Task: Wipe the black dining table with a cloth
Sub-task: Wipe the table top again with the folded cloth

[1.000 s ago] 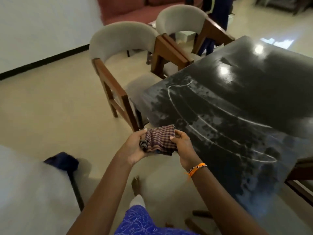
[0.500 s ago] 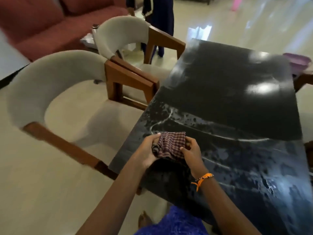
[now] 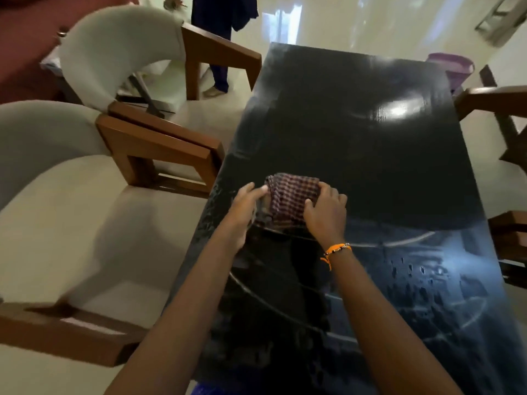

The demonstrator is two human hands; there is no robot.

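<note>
The folded checked maroon cloth (image 3: 293, 196) lies on the black dining table (image 3: 356, 124), left of the table's middle. My right hand (image 3: 326, 213), with an orange band at the wrist, grips the cloth's right edge with curled fingers and the thumb on top. My left hand (image 3: 245, 208) is blurred; its fingers stretch fairly straight against the cloth's left edge. The near half of the table shows wet smears and curved streaks. The far half is dark and glossy with light reflections.
Two grey-cushioned wooden chairs (image 3: 159, 146) stand along the table's left side, and more wooden chair parts (image 3: 499, 106) on its right. A purple basin (image 3: 453, 65) sits beyond the far right corner. A person's legs (image 3: 219, 38) stand past the far chair, near a red sofa (image 3: 25, 47).
Both hands have carried the cloth from beyond the table's near corner onto the tabletop and further toward its middle. My left hand's grip has loosened to straighter fingers.
</note>
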